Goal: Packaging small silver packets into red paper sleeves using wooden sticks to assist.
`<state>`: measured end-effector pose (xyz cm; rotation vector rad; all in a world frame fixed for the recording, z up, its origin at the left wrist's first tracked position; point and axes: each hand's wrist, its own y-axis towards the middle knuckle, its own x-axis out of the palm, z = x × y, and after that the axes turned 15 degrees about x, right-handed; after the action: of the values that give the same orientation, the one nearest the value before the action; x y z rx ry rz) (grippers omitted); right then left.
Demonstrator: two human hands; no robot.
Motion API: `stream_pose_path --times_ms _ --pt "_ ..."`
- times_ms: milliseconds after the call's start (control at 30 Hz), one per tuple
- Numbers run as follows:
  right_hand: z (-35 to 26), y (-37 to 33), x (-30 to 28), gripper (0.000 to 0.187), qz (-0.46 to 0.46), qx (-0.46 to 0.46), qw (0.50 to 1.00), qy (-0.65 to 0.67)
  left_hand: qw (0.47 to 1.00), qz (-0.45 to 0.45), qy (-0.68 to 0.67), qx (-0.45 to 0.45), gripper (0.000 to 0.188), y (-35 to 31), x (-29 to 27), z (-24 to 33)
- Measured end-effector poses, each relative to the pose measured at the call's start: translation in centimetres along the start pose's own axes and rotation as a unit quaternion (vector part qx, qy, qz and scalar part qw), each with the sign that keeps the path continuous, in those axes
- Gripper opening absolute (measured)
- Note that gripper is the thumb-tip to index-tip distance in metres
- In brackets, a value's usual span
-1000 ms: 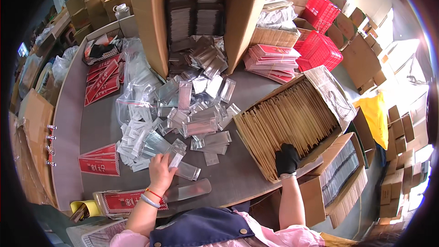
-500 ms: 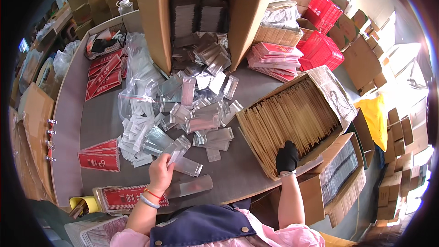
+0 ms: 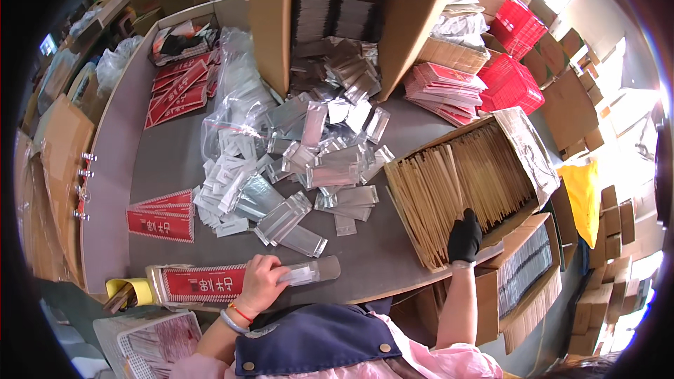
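My left hand (image 3: 263,282), with a red string and a pale bangle at its wrist, is closed near the table's front edge. Its fingers pinch a small white packet (image 3: 298,276) over a long clear plastic sleeve (image 3: 326,268). Just left of it lie red printed packages (image 3: 203,283). In a black glove, my right hand (image 3: 465,238) is closed against the near side of a row of thin brown strips (image 3: 432,189) standing in an open carton (image 3: 551,188). What its fingertips grip is hidden.
Clear and silvery pouches (image 3: 337,168) and white packets (image 3: 232,196) are heaped mid-table. Behind them stands a tall open carton (image 3: 270,28). Red packages (image 3: 444,91) are stacked beside it. Another carton (image 3: 523,277) of grey strips sits low right; a yellow holder (image 3: 140,291) is at left.
My left hand has come down from the heap to the clear sleeve, bringing the white packet. My right hand stays at the brown strips. The whole view has shifted slightly.
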<state>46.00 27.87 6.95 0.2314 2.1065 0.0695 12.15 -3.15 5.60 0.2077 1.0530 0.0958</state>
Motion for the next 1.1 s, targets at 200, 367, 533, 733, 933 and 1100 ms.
stream_pose_path --times_ms 200,367,533,733,933,1100 --pt "-7.1 -9.0 1.3 0.021 -0.267 -0.278 0.923 -0.006 0.996 0.062 -0.031 -0.049 0.045 -1.4 -1.3 -0.8" --pt "-8.4 -13.6 4.2 0.029 -0.342 -0.392 0.846 -0.118 0.999 0.015 0.009 -0.027 0.070 -4.1 -2.6 -1.3" --pt "-10.0 -17.0 8.1 0.015 -0.402 -0.397 0.824 0.044 0.999 0.031 -0.015 -0.022 0.071 -3.1 -0.3 -0.5" --pt "-8.3 -17.6 9.5 0.015 -0.387 -0.196 0.890 0.143 1.000 0.011 0.020 -0.017 0.069 -1.9 -0.4 -0.2" --pt "-14.3 -20.8 7.9 0.061 -0.486 -0.253 0.831 0.096 0.999 0.023 0.024 0.012 0.047 -1.2 -0.4 -0.8" --pt "-14.9 -18.3 6.7 0.064 -0.359 -0.465 0.808 -0.032 0.989 -0.088 0.086 0.079 0.015 0.2 -1.9 0.0"
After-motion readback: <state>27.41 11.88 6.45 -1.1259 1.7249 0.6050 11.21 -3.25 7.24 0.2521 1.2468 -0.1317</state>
